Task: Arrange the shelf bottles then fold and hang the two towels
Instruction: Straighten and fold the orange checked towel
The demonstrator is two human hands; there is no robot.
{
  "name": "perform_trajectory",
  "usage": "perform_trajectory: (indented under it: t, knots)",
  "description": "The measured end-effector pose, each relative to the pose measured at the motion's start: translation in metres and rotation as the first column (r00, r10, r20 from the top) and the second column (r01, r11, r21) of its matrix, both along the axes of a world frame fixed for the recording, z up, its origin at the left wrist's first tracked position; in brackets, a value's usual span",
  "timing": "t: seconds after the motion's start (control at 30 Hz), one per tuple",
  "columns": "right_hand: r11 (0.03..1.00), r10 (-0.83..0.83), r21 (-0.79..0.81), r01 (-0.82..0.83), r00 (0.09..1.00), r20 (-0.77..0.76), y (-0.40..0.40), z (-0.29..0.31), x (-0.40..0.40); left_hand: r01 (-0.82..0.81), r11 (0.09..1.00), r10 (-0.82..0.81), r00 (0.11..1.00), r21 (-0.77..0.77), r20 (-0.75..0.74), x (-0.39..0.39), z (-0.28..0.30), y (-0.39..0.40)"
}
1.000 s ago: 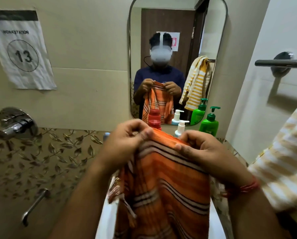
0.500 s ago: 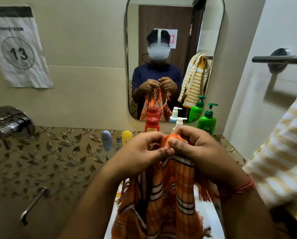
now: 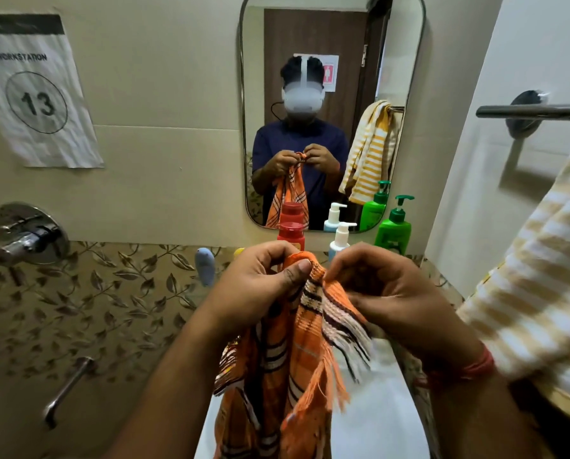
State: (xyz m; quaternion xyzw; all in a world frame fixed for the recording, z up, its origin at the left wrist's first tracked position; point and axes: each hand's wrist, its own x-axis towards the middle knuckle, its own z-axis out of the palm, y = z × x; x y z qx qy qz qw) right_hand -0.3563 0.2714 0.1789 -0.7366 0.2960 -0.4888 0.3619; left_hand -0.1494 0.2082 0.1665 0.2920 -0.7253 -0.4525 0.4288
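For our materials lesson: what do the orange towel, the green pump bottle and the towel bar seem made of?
Orange towel: thin woven cloth, probably cotton, matte; loose fringe shows.
Green pump bottle: plastic, likely, with a soft sheen.
Towel bar: dark metal, apparently, smooth and faintly shiny.

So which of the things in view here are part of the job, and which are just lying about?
Part of the job:
- orange striped towel, pinched by left hand and right hand
- yellow striped towel, at the right edge
- towel bar
- red bottle, white pump bottle, green pump bottle

Just lying about:
- workstation sign
- wall tap
- mirror
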Motion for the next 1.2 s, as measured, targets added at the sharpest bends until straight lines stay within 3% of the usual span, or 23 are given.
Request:
perform_trajectory:
  t: [0.13, 0.23, 0.3, 0.37, 0.43, 0.53, 0.63, 0.9, 1.1, 1.2]
  knots:
    - [0.942, -0.237, -0.283, 0.183, 0.956, -0.171, -0.006, -0.002, 0.01, 0.006, 1.0, -0.006, 1.0, -0.021, 0.003, -0.003, -0.001, 0.002]
    - [0.985, -0.105, -0.125, 0.114, 0.992, 0.076, -0.004, -0.005, 0.014, 0.006, 1.0, -0.005, 1.0, -0.021, 0.017, -0.003, -0.003, 0.005]
    - [0.988, -0.147, -0.022, 0.155, 0.967, 0.208, -0.002, -0.008, 0.017, -0.009, 1.0, 0.009, 1.0, -0.013, -0.01, -0.004, -0.005, 0.008]
    - [0.967, -0.254, 0.008, 0.256, 0.952, 0.17, -0.002, -0.011, 0.02, -0.031, 0.999, 0.031, 0.996, 0.008, -0.084, -0.004, -0.006, 0.011]
    - [0.954, -0.3, -0.005, 0.3, 0.953, 0.04, -0.002, -0.014, 0.023, -0.038, 0.999, 0.04, 0.992, 0.016, -0.123, -0.005, -0.005, 0.014]
    - [0.959, -0.284, -0.021, 0.284, 0.951, -0.125, 0.0, -0.018, 0.03, -0.015, 1.0, 0.015, 0.99, -0.001, -0.137, -0.005, -0.003, 0.019]
    - [0.968, -0.252, -0.068, 0.243, 0.95, -0.185, 0.004, -0.023, 0.037, 0.049, 0.999, -0.049, 0.984, -0.009, -0.17, -0.004, -0.002, 0.027]
    - [0.993, -0.087, 0.086, 0.086, 0.996, 0.008, 0.018, -0.044, 0.042, 0.104, 0.994, -0.108, 0.974, -0.032, -0.198, 0.004, -0.005, 0.049]
    - [0.969, -0.238, 0.085, 0.231, 0.968, 0.085, 0.032, -0.051, 0.04, 0.12, 0.991, -0.119, 0.993, 0.057, -0.023, 0.029, -0.026, 0.06]
    - [0.964, -0.252, 0.109, 0.241, 0.962, 0.105, 0.037, -0.056, 0.04, 0.036, 0.994, -0.037, 0.999, 0.101, 0.003, 0.029, -0.033, 0.068]
